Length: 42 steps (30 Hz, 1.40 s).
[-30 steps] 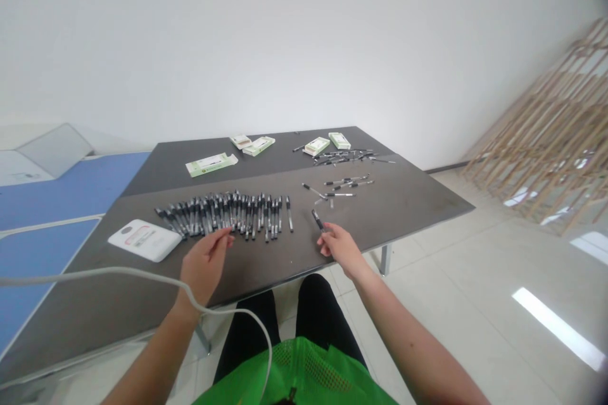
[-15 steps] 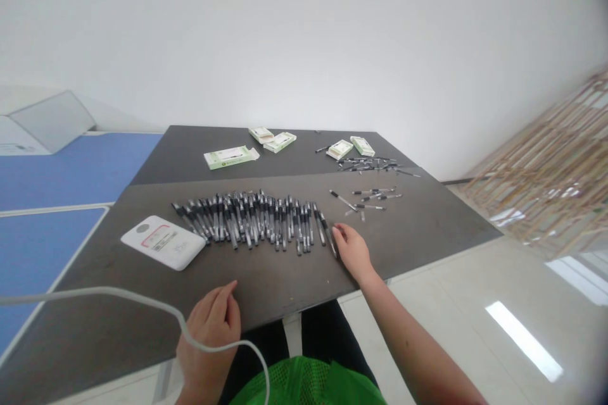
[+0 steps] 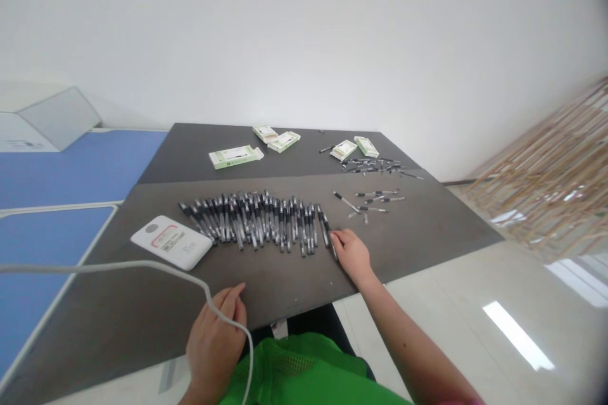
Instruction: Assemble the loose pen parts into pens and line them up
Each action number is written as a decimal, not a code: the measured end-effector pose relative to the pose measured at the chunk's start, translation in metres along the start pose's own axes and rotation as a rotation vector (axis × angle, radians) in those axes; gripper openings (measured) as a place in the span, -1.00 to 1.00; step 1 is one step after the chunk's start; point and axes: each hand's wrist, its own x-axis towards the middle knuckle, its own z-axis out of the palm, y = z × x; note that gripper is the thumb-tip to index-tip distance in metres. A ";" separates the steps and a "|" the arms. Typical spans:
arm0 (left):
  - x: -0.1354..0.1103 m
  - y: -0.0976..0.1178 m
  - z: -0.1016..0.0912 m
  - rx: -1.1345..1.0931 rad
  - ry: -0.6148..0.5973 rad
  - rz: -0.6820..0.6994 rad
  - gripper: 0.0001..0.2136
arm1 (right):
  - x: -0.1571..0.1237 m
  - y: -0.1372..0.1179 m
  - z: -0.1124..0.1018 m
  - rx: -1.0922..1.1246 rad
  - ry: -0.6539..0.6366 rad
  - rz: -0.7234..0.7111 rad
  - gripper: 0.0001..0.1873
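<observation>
Many black-and-clear pens (image 3: pixel 259 218) lie side by side in a long, slightly uneven row across the table. My right hand (image 3: pixel 350 254) is at the row's right end, its thumb and fingers closed on the last pen (image 3: pixel 327 231), which lies slanted on the table. My left hand (image 3: pixel 218 332) rests by the near table edge, its index finger stretched out and its thumb a little apart, with nothing seen in it. A pale cable (image 3: pixel 209 294) passes in front of that hand. Left of the row is a white card-shaped object (image 3: pixel 171 242) with a printed label.
Green-and-white pen boxes (image 3: pixel 236 156) lie at the back left, with others (image 3: pixel 343 150) at the back right. Loose pens (image 3: pixel 373 166) are scattered by these. A few pens (image 3: pixel 380 196) lie nearer. Blue-topped tables (image 3: pixel 42 234) stand on the left; thin sticks (image 3: pixel 546 171) lean at right.
The view has shifted slightly, so the table contents appear a little further right. My right hand stays at the same pen, and my left hand stays by the near edge.
</observation>
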 end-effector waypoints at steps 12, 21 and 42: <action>0.010 -0.015 -0.002 -0.025 -0.018 -0.087 -0.72 | 0.000 0.027 -0.010 0.032 0.057 -0.148 -0.71; 0.080 -0.022 -0.035 0.185 -0.154 -0.253 -0.68 | 0.059 0.128 -0.076 -0.221 0.016 -0.177 -0.72; 0.363 0.149 0.142 -0.053 -0.375 0.331 -0.67 | 0.179 0.163 -0.076 0.167 0.290 0.050 -0.68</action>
